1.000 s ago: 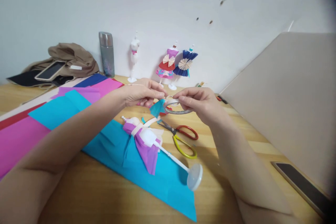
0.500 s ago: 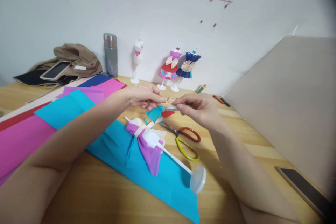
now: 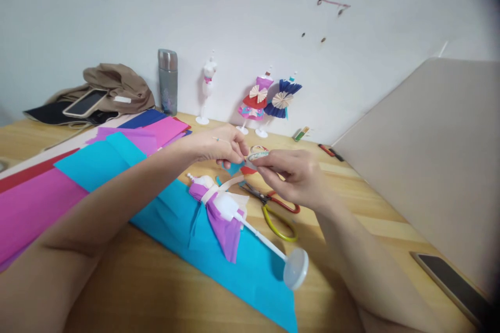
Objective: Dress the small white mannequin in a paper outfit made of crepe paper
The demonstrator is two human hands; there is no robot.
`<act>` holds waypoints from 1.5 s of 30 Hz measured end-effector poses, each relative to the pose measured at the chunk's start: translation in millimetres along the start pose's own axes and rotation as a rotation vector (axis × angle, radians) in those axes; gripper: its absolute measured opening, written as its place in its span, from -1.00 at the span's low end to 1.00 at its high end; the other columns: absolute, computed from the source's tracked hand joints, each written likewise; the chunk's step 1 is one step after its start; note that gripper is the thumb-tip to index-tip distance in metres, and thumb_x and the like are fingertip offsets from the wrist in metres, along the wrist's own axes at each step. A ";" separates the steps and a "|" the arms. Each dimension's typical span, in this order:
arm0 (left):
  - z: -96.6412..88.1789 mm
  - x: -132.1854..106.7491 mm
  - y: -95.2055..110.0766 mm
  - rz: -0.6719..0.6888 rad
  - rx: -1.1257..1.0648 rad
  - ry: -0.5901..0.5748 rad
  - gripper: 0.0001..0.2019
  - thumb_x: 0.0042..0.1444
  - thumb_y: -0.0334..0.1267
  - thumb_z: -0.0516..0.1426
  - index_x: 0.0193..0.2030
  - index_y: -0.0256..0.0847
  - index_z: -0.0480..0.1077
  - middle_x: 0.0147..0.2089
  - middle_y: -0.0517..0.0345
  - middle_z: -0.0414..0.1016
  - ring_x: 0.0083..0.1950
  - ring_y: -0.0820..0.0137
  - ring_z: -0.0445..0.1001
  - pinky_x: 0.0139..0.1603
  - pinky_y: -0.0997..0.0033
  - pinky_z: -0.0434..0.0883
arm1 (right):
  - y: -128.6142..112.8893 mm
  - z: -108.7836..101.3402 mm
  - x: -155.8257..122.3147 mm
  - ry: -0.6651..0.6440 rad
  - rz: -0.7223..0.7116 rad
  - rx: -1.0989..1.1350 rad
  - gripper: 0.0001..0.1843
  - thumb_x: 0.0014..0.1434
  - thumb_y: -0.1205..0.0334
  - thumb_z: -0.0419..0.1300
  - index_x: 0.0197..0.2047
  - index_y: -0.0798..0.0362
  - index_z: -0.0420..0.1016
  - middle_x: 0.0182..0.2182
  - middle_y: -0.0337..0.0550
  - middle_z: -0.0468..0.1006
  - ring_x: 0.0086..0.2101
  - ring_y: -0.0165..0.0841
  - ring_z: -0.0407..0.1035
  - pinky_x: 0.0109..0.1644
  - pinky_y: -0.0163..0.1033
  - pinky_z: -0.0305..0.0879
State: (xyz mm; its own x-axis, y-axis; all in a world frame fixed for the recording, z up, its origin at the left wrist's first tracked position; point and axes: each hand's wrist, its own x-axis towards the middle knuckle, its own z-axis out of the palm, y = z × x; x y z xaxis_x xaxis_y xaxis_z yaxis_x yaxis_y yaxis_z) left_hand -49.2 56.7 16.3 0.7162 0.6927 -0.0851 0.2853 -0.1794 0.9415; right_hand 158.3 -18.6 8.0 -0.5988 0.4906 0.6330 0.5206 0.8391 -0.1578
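My right hand [image 3: 291, 174] grips a small roll of tape [image 3: 258, 156] with printing on its ring, between thumb and fingers. Close against it, my left hand [image 3: 228, 146] has its fingers pinched together; what lies between the fingertips is too small to make out. Below the hands, a small white mannequin [image 3: 225, 207] lies on its side, wrapped in purple paper with a cream band at the waist. Scissors [image 3: 267, 197] with one red and one yellow handle lie beside it. Scraps of blue paper [image 3: 234, 167] and red paper [image 3: 248, 170] show beneath my fingers.
A long blue paper sheet [image 3: 250, 276] lies under the mannequin, with pink sheets [image 3: 37, 213] at left. Along the wall stand a flask [image 3: 167, 86], a bare mannequin [image 3: 208, 80] and two dressed mannequins [image 3: 258, 101]. A phone [image 3: 449, 283] lies at right, a cap [image 3: 121, 88] at back left.
My right hand has turned the tape roll, so its printed side now shows. My left hand has shifted slightly right and curled its fingers more. The view has moved a little.
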 end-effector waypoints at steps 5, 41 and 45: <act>2.8 -5.0 7.7 -0.006 0.035 -0.004 -0.71 -0.16 -0.55 0.17 -0.25 -0.24 0.43 -0.44 0.27 0.58 -0.60 0.54 0.41 -0.59 0.60 0.30 | 7.3 1.3 -2.4 -0.020 -0.118 -0.093 -0.78 0.31 0.38 0.10 -0.23 -0.04 0.57 -0.50 -0.19 0.58 -0.52 -0.37 0.36 -0.43 -0.23 0.23; 6.9 12.3 -14.0 -0.028 -0.567 -0.222 -0.59 0.00 0.04 0.43 -0.33 -0.32 0.53 -0.48 0.11 0.54 -0.41 0.40 0.53 -0.26 0.40 0.51 | 36.7 -10.8 3.5 0.542 0.596 0.689 -0.73 -0.16 -0.06 0.47 -0.52 -0.11 0.56 -0.79 -0.36 0.09 -0.68 -0.41 0.01 -0.52 -0.19 -0.09; 4.9 12.0 -11.6 0.035 -0.568 -0.104 -0.64 -0.11 -0.19 0.51 -0.37 -0.34 0.48 -0.42 0.11 0.57 -0.48 0.49 0.51 -0.32 0.46 0.51 | 40.3 -13.2 2.9 0.534 0.590 0.657 -0.64 -0.13 -0.18 0.46 -0.51 -0.13 0.52 -0.79 -0.37 0.03 -0.68 -0.40 -0.02 -0.50 -0.16 -0.07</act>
State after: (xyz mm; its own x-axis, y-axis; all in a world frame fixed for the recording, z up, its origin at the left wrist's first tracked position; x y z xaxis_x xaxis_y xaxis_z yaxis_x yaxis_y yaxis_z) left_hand -40.7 63.6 2.7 0.7863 0.6154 -0.0550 -0.1058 0.2218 0.9693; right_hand 185.7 13.5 13.5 0.0764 0.8323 0.5491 0.1128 0.5399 -0.8341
